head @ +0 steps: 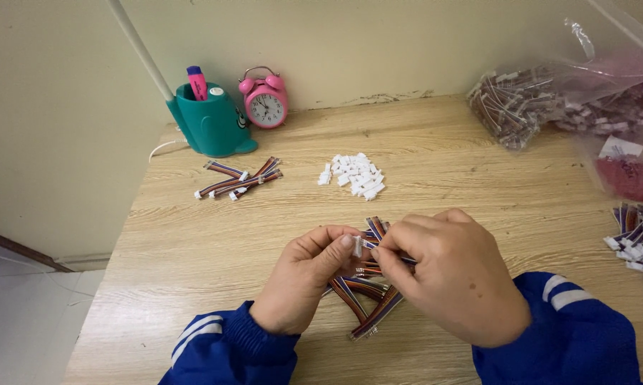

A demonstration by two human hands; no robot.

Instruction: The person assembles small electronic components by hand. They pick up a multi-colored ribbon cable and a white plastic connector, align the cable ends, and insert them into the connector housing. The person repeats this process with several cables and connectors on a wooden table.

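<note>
My left hand [304, 274] pinches a small white connector housing [357, 245] between thumb and fingers. Beside it my right hand [450, 274] grips a short multicoloured ribbon cable [376, 246], whose end meets the housing. Under both hands lies a loose bunch of the same cables [368, 299]. A small heap of white housings [355, 175] sits further back in the middle of the wooden table [478, 178]. A few finished cables with white ends [239, 180] lie at the back left.
A teal pen holder with a pink marker [211, 117] and a pink alarm clock [266, 100] stand against the wall. Clear plastic bags of cables [542, 100] lie at the back right, more cables [639, 239] at the right edge.
</note>
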